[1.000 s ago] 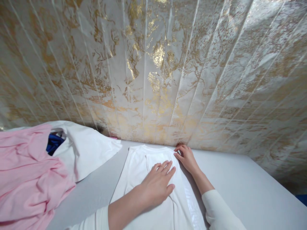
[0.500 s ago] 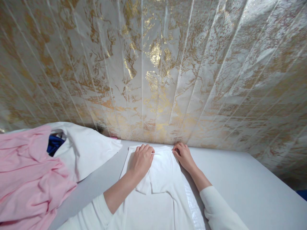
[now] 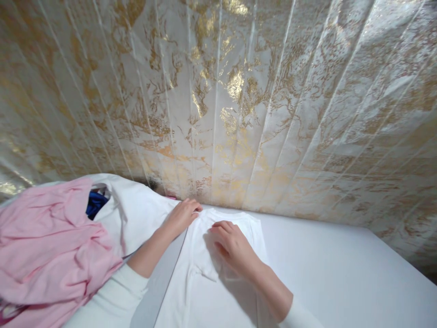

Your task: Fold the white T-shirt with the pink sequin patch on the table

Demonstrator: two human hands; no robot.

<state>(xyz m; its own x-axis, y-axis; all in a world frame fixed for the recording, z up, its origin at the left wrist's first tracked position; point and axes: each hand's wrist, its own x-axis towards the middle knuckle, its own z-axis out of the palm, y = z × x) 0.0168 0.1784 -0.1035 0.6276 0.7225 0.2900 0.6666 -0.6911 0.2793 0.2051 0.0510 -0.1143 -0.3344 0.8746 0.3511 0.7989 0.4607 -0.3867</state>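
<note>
Head view: the right hand now lies flat and open, palm down, on the middle of the white shirt, having left its far right corner. The left hand, fingers curled, pinches the shirt's far left corner beside the pile of clothes, so smoothing seems underway.

Bright, even light; gold glare on wall; edges bowed by wide lens; slight softness.

White and gold marbled wall panels with vertical seams, glossy under soft light; pale grey table set against the wall
</note>
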